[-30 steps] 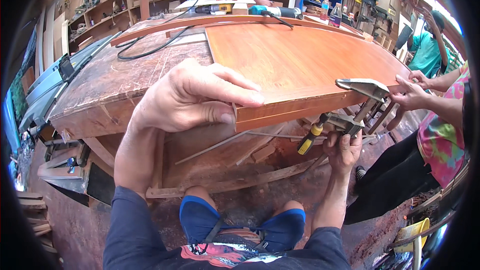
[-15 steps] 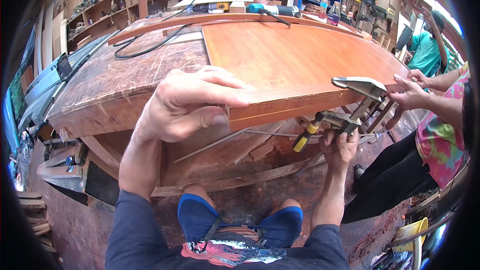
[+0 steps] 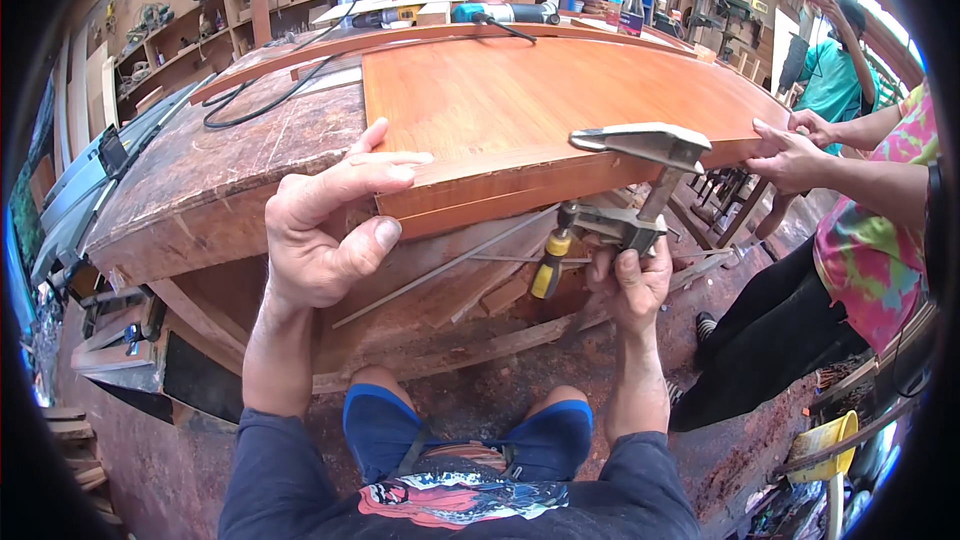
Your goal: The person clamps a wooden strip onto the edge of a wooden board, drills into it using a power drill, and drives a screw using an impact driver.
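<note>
An orange-brown wooden panel [image 3: 560,90] lies on the workbench, its doubled near edge sticking out toward me. At its near left corner my left hand [image 3: 335,215] has its fingers over the top and the thumb low against the edge, a loose pinch. My right hand [image 3: 635,280] is closed on the lower part of a metal bar clamp [image 3: 655,190]. The clamp's upper jaw reaches over the panel's top face; its lower jaw sits below the edge. From that jaw hangs a yellow-and-black screw handle [image 3: 551,262]. Whether the jaws press on the wood I cannot tell.
At the right, a co-worker's hands [image 3: 795,155] hold the panel's far right end. A power tool [image 3: 505,13], a cable [image 3: 260,112] and a long wooden strip [image 3: 270,67] lie on the workbench [image 3: 220,180]. Wood offcuts [image 3: 500,297] lie underneath. Two more people stand farther back.
The clamp and my right hand have moved left along the panel's edge. My left hand's fingers have spread a little at the corner. The whole view has shifted slightly.
</note>
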The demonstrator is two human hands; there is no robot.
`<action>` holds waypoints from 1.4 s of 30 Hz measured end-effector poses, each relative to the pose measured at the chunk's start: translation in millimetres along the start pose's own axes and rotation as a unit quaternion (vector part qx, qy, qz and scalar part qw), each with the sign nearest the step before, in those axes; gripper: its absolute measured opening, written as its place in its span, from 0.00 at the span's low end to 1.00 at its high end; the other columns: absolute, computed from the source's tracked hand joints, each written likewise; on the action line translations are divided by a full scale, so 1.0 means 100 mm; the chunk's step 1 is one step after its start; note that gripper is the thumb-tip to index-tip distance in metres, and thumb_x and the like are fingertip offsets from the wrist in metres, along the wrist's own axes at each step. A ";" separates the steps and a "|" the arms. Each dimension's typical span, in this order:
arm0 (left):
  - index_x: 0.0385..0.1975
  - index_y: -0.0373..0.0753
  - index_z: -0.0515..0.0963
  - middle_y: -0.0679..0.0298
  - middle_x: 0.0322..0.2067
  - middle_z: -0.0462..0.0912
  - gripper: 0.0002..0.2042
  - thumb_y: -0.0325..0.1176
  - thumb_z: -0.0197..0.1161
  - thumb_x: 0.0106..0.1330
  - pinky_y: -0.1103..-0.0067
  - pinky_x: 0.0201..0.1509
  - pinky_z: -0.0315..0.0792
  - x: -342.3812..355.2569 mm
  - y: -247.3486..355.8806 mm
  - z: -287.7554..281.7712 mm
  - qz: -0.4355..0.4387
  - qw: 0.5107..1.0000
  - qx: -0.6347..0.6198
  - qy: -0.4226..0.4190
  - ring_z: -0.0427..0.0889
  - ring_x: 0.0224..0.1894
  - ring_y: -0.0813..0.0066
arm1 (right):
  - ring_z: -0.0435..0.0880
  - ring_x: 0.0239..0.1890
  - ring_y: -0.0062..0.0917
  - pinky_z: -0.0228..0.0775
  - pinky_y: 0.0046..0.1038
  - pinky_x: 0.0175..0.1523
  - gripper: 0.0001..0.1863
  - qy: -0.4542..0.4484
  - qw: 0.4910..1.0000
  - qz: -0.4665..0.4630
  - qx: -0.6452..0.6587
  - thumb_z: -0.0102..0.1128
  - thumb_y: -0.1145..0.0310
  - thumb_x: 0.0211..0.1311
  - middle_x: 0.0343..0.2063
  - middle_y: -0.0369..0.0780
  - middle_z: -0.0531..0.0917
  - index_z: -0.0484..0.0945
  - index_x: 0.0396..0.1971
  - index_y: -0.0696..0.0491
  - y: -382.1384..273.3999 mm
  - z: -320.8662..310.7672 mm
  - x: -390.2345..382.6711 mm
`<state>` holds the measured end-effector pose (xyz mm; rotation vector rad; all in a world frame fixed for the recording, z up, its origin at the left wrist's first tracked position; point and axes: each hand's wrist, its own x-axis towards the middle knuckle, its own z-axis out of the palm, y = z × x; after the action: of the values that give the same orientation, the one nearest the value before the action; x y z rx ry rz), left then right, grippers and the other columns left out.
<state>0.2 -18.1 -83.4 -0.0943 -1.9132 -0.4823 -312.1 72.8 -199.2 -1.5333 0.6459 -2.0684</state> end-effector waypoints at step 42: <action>0.58 0.30 0.69 0.57 0.47 0.78 0.20 0.36 0.54 0.73 0.73 0.57 0.71 -0.92 -0.01 1.07 -0.189 0.944 -0.116 0.243 0.77 0.49 0.69 | 0.71 0.19 0.15 0.58 0.17 0.22 0.26 -0.105 0.984 0.075 0.119 0.62 0.57 0.70 0.23 0.39 0.78 0.65 0.58 0.56 0.16 0.24 0.02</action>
<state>-57.5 35.8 -200.6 0.2280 -1.3814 -0.9003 -287.5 57.1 -201.3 -1.4905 0.4056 -1.7710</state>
